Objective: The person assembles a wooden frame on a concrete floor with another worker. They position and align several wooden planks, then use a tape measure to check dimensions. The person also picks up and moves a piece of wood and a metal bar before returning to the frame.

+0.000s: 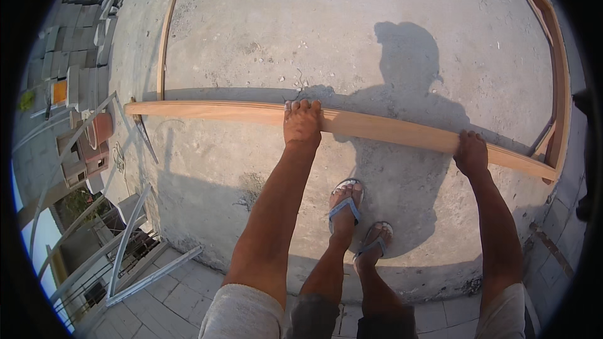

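A long, light-brown wooden plank [377, 128] runs across in front of me, set on edge above the concrete. My left hand [302, 127] is closed over its top edge near the middle, fingers curled to the far side. Further right, my right hand [471, 152] grips the same plank, its fingers wrapped over the edge. At the right end the plank meets a long wooden side piece [561, 88], at a corner. A thinner wooden strip [164, 37] reaches away from near the left end. Together they look like a large rectangular frame.
Under the frame is a rough concrete slab [251, 44] with small debris. My sandalled feet [345, 207] stand just behind the plank. A narrow tapered piece [146, 135] lies by the left end. Metal bars [129, 238] and a drop with buildings are at left; grey paving [182, 298] runs below.
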The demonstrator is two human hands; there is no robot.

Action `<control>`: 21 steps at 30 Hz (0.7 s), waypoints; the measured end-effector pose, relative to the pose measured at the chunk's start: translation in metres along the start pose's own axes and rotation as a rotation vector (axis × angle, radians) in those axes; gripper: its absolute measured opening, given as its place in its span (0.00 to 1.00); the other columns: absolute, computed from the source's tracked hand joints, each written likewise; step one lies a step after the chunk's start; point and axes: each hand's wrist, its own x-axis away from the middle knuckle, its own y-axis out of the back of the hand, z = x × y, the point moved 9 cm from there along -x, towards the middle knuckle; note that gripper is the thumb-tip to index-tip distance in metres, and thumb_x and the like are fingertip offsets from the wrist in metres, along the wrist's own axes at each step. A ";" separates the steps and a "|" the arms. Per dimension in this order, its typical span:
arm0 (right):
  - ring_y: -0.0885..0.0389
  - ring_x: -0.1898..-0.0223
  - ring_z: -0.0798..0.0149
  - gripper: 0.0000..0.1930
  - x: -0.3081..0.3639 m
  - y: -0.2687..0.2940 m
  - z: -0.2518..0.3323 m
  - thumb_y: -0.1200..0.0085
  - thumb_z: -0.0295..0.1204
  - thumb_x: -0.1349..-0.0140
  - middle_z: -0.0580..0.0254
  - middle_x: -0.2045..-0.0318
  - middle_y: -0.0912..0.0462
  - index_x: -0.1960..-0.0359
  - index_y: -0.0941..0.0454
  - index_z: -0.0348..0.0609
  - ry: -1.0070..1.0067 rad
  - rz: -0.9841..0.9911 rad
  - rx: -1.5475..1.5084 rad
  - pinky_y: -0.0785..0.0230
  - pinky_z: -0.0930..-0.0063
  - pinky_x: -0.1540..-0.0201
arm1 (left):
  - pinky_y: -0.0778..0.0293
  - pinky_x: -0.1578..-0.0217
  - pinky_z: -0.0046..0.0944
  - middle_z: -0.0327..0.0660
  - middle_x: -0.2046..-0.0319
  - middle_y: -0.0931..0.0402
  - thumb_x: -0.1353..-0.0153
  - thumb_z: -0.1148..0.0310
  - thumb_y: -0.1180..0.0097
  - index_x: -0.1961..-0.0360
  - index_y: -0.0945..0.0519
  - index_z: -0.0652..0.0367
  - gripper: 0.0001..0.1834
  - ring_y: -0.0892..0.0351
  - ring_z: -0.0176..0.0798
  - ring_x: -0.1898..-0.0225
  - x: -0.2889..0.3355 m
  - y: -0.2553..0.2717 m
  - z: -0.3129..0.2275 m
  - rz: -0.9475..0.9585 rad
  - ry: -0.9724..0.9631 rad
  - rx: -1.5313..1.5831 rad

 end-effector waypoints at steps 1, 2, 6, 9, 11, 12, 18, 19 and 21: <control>0.24 0.51 0.48 0.22 0.015 -0.014 0.000 0.35 0.30 0.51 0.50 0.58 0.22 0.54 0.28 0.40 0.036 -0.002 -0.015 0.33 0.57 0.45 | 0.40 0.35 0.49 0.44 0.58 0.25 0.43 0.74 0.45 0.56 0.27 0.54 0.13 0.27 0.48 0.48 0.020 -0.011 -0.001 -0.041 -0.026 0.062; 0.24 0.51 0.50 0.20 0.032 -0.029 0.001 0.38 0.29 0.50 0.52 0.59 0.22 0.54 0.28 0.41 0.063 -0.025 0.025 0.34 0.59 0.45 | 0.39 0.37 0.50 0.45 0.60 0.26 0.48 0.76 0.41 0.57 0.28 0.54 0.16 0.27 0.49 0.50 0.037 -0.024 -0.003 -0.040 -0.044 0.064; 0.27 0.46 0.53 0.20 0.096 -0.077 0.006 0.44 0.29 0.44 0.52 0.53 0.25 0.49 0.29 0.44 0.027 0.098 0.039 0.41 0.57 0.39 | 0.37 0.40 0.51 0.46 0.57 0.28 0.57 0.75 0.32 0.57 0.28 0.56 0.24 0.31 0.53 0.46 0.114 -0.065 -0.012 0.008 0.020 0.157; 0.30 0.44 0.51 0.21 0.139 -0.100 0.014 0.44 0.30 0.43 0.49 0.52 0.26 0.47 0.30 0.43 0.006 0.171 -0.018 0.44 0.54 0.37 | 0.38 0.39 0.53 0.49 0.55 0.27 0.54 0.78 0.37 0.54 0.28 0.59 0.23 0.31 0.55 0.45 0.166 -0.084 -0.018 0.010 -0.024 0.181; 0.30 0.44 0.50 0.20 0.165 -0.119 0.021 0.46 0.31 0.42 0.48 0.52 0.26 0.48 0.29 0.43 0.005 0.134 -0.014 0.45 0.53 0.37 | 0.39 0.39 0.54 0.50 0.52 0.27 0.52 0.78 0.39 0.52 0.28 0.61 0.23 0.31 0.55 0.45 0.197 -0.105 -0.018 0.061 -0.043 0.177; 0.30 0.44 0.50 0.19 0.179 -0.129 0.026 0.46 0.31 0.41 0.48 0.52 0.26 0.48 0.29 0.42 0.003 0.125 -0.010 0.45 0.53 0.37 | 0.40 0.38 0.55 0.50 0.51 0.27 0.51 0.78 0.40 0.51 0.28 0.61 0.23 0.31 0.55 0.44 0.212 -0.116 -0.014 0.103 -0.043 0.164; 0.29 0.45 0.49 0.17 0.246 -0.166 0.057 0.49 0.33 0.39 0.46 0.50 0.25 0.50 0.26 0.42 -0.015 0.132 -0.016 0.44 0.52 0.38 | 0.39 0.39 0.54 0.52 0.47 0.28 0.49 0.78 0.42 0.49 0.29 0.63 0.24 0.31 0.56 0.43 0.284 -0.160 0.005 0.156 -0.055 0.050; 0.29 0.45 0.48 0.17 0.251 -0.165 0.059 0.48 0.33 0.39 0.46 0.50 0.25 0.49 0.26 0.42 -0.020 0.100 -0.010 0.43 0.51 0.38 | 0.39 0.39 0.54 0.52 0.47 0.28 0.49 0.77 0.41 0.49 0.29 0.63 0.24 0.31 0.56 0.43 0.288 -0.164 0.006 0.146 -0.059 0.077; 0.29 0.44 0.47 0.17 0.253 -0.163 0.061 0.48 0.33 0.40 0.46 0.49 0.25 0.49 0.26 0.43 -0.019 0.091 0.001 0.43 0.50 0.38 | 0.39 0.39 0.55 0.52 0.47 0.28 0.49 0.76 0.41 0.48 0.30 0.62 0.25 0.32 0.56 0.41 0.288 -0.169 0.011 0.171 -0.057 0.083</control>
